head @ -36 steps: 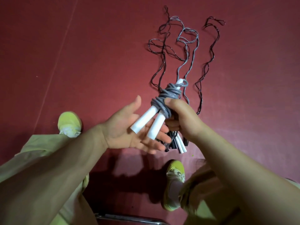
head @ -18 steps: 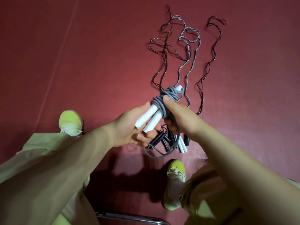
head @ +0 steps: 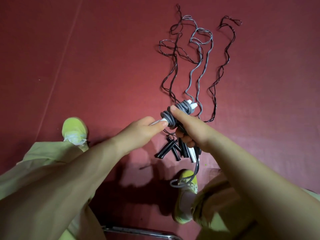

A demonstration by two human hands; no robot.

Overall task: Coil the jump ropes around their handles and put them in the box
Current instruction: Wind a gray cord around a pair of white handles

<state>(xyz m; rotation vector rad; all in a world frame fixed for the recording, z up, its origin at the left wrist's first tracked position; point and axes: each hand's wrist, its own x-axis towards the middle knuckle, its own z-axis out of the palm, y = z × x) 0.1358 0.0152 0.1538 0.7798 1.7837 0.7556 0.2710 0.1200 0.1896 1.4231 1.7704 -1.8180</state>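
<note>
Head view: at frame centre, white handles are being pinched by left hand, grey coils clamped by right hand (loose tail dangling); slackening risks unravelling.

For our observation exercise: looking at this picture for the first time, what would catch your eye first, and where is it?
At centre, both hands hold a grey rope coiled around white handles: the left hand grips the handles' near end and the right hand holds the coil. Beyond them, loose ropes lie in wavy lines on the red floor. Black handles lie bunched below the hands, near a yellow shoe.
</note>
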